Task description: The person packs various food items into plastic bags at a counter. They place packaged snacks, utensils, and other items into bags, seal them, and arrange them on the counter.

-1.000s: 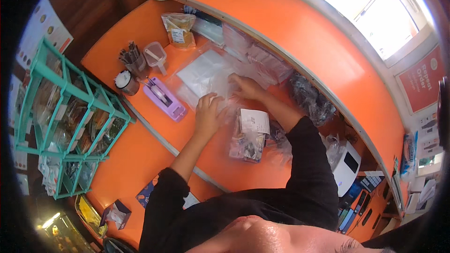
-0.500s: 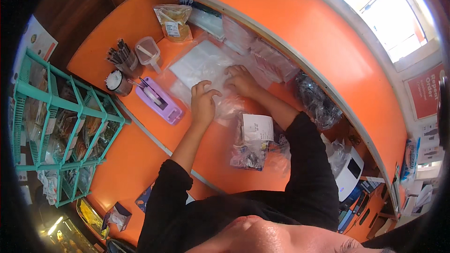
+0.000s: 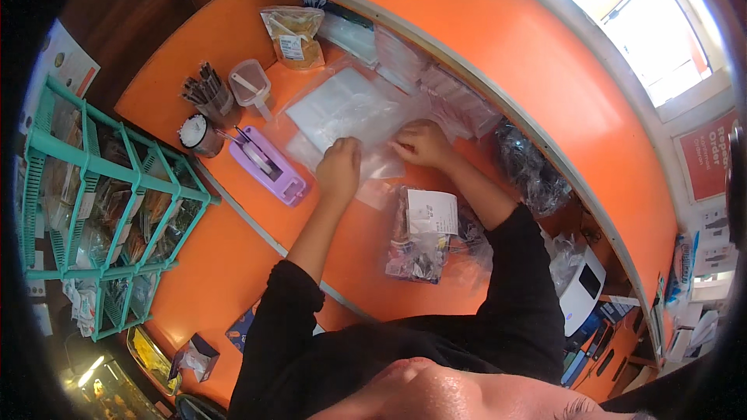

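A person leans over an orange desk [image 3: 233, 280], both hands on a stack of clear plastic bags [image 3: 342, 113]. The left hand [image 3: 339, 171] is curled, pinching the stack's near edge; the right hand [image 3: 420, 144] presses flat beside it. The bags' contents are too blurred to make out. Compared with half a second ago, both hands sit slightly farther from the packed bag with a white label [image 3: 424, 233].
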The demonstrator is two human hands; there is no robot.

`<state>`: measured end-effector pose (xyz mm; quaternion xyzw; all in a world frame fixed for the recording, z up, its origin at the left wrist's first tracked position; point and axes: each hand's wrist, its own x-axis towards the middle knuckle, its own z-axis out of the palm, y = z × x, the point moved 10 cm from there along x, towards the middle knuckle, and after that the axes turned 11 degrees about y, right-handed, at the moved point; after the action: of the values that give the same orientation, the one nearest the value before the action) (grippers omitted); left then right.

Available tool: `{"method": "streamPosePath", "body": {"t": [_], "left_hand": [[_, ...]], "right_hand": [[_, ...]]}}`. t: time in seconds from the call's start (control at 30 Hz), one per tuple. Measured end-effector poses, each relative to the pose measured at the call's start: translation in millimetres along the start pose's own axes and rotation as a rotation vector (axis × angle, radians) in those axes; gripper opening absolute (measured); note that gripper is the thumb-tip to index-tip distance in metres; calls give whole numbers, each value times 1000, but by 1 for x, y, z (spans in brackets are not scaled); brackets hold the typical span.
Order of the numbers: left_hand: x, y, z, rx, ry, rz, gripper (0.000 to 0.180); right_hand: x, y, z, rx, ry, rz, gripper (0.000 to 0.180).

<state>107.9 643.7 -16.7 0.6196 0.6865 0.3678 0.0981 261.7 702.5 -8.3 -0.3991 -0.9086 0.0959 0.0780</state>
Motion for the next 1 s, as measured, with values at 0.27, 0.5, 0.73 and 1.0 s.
{"method": "streamPosePath", "body": {"t": [0.27,0.5,0.73,1.0], "left_hand": [[18,-33,-2,-225,22,-333,43],[13,-2,-32,-334,288,-138,27],[-35,60,12,323,155,454,55],[-24,47,27,435,-22,209,74]], "right_hand": [[-3,-8,1,123,403,-245,27],[8,-7,26,-11,387,-346,21],[38,-12,8,-19,338,-272,10],[60,-32,-28,141,102,-301,6]]}}
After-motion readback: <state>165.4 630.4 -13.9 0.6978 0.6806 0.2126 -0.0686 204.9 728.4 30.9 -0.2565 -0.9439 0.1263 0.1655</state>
